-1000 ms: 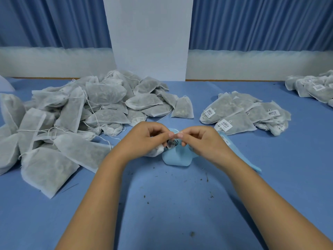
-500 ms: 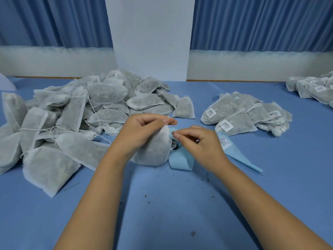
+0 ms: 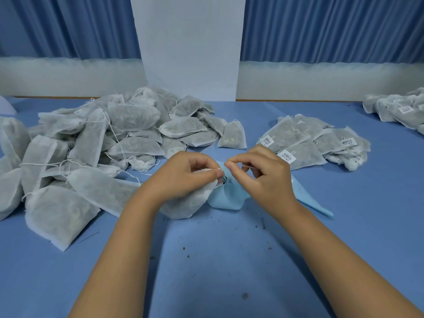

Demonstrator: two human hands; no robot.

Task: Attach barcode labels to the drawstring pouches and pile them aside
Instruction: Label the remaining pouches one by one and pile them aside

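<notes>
Right hand (image 3: 263,177) back at pouch (image 3: 185,203) top

table (image 3: 229,283) lying covered in blue cloth | dark crumbs (image 3: 263,223) lying scattered at 6 o'clock | white panel (image 3: 190,47) standing upright at 12 o'clock | blue curtains (image 3: 332,26) hanging at 10 and 2 o'clock | pale band (image 3: 68,74) running beneath them

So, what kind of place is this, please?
Probably a packing or labelling workstation: a big heap of unlabelled drawstring pouches, a smaller pile of barcode-labelled pouches, and blue label backing paper on a blue-covered table.
</notes>
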